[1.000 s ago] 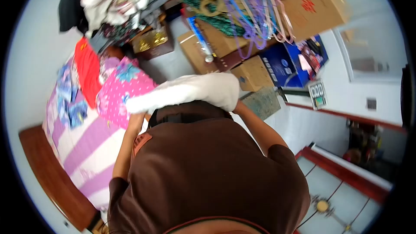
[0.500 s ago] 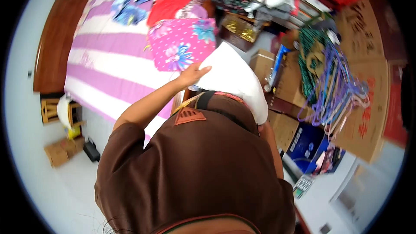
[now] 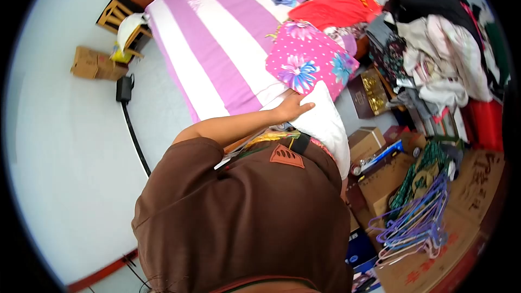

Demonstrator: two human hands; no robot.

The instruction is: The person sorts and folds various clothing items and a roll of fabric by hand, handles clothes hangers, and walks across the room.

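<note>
A folded white cloth [image 3: 324, 125] lies against the front of my body at waist height. My left hand [image 3: 293, 108] is closed on its upper left corner, with the thumb on top. At the cloth's lower right end, only a sliver of my right forearm shows beside the brown shirt; the right hand itself is hidden. Just beyond the cloth, a pink dotted cloth with flowers [image 3: 311, 61] lies on the edge of the striped bed [image 3: 217, 38]. A red garment [image 3: 335, 10] is spread behind it.
A heap of clothes [image 3: 434, 54] stands at the right. Below it are cardboard boxes [image 3: 467, 206] with tangled plastic hangers [image 3: 415, 228] on top. At the left are a wooden chair [image 3: 115, 19], a small carton [image 3: 96, 64] and a black device with a cable [image 3: 124, 88].
The view has swung leftward, bringing the chair and carton into sight and shifting the bed and hangers. My left hand still holds the white cloth; my right hand has gone out of sight.
</note>
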